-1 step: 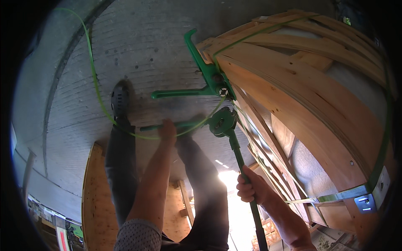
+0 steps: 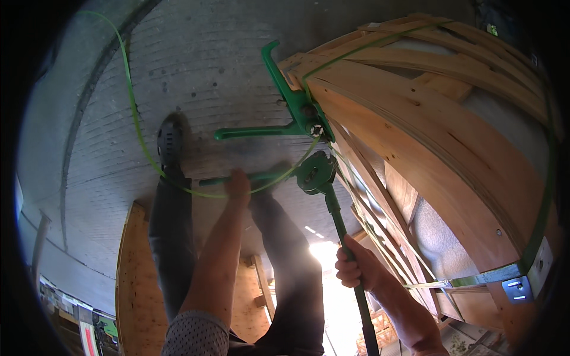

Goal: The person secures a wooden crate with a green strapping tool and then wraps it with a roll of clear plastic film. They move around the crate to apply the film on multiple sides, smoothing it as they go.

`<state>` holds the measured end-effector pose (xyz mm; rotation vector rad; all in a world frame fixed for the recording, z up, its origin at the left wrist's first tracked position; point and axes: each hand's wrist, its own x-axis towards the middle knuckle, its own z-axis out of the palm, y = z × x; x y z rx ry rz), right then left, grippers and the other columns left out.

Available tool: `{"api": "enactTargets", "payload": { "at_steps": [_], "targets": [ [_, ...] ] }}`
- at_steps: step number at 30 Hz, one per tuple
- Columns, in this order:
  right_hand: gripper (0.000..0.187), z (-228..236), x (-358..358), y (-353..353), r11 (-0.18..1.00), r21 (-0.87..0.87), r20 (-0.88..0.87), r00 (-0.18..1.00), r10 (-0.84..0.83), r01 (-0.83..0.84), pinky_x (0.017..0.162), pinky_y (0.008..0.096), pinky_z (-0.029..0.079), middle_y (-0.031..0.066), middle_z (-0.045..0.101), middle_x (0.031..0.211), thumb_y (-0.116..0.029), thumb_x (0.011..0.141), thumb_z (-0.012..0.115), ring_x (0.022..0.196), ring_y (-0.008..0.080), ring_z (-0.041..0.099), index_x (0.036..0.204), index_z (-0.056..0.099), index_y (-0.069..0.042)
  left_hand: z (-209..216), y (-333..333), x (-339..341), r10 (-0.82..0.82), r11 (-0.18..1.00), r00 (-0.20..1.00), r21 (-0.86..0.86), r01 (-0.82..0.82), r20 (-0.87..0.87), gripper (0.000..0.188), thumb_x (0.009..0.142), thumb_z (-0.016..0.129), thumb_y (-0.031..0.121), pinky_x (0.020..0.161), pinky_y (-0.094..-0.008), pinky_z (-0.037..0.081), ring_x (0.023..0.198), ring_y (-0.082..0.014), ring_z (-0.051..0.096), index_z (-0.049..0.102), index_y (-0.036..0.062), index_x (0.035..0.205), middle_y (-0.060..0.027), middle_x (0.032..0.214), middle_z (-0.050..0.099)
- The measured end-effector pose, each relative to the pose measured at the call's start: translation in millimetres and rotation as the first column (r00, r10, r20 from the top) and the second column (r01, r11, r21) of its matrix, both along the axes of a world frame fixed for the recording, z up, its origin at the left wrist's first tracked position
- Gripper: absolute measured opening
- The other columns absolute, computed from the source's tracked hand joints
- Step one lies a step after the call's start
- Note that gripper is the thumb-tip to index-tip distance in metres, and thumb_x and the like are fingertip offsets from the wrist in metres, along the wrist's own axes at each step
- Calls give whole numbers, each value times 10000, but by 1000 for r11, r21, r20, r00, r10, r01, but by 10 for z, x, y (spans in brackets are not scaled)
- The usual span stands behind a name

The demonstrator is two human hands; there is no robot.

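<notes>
A green two-handled strapping sealer (image 2: 316, 173) has its head against the side of a wooden crate (image 2: 368, 113), just below a green strap tensioner (image 2: 297, 110). My left hand (image 2: 238, 183) is closed around the sealer's left handle, which lies roughly level. My right hand (image 2: 359, 268) grips the other handle, which points down toward me, so the handles stand wide apart. The tensioner rests at the crate's edge, its long lever sticking out to the left. A loose green strap (image 2: 139, 127) loops from the tensioner across the floor. The sealer's jaws are partly hidden.
Green strapping (image 2: 537, 231) runs over the crate, with a blue metal corner piece (image 2: 518, 289) at lower right. My shoe (image 2: 171, 142) stands on the ribbed concrete floor (image 2: 202, 65). A plywood panel (image 2: 139, 279) is behind my legs. Bright light glares at lower middle.
</notes>
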<state>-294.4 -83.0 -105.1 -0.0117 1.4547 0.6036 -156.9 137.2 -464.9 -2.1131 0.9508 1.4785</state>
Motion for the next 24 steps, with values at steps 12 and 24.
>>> {"api": "enactTargets", "payload": {
  "at_steps": [12,24],
  "targets": [
    [521,-42,186,-131,986,-87,-83,987,137,-144,370,229,230,-75,296,546,-560,1000,337,430,58,269,808,584,-143,-216,-1,-151,44,991,998,-125,-39,41,236,889,537,201,698,-435,511,829,-303,655,574,79,1087,-114,1130,578],
    [533,-117,222,-204,993,-65,-155,984,87,-98,378,231,241,-65,303,549,-552,1004,329,435,65,278,830,595,-125,-377,-56,-177,29,987,997,-160,-18,67,191,880,524,216,672,-448,523,758,-292,666,577,101,1023,-90,1032,594]
  ]
}}
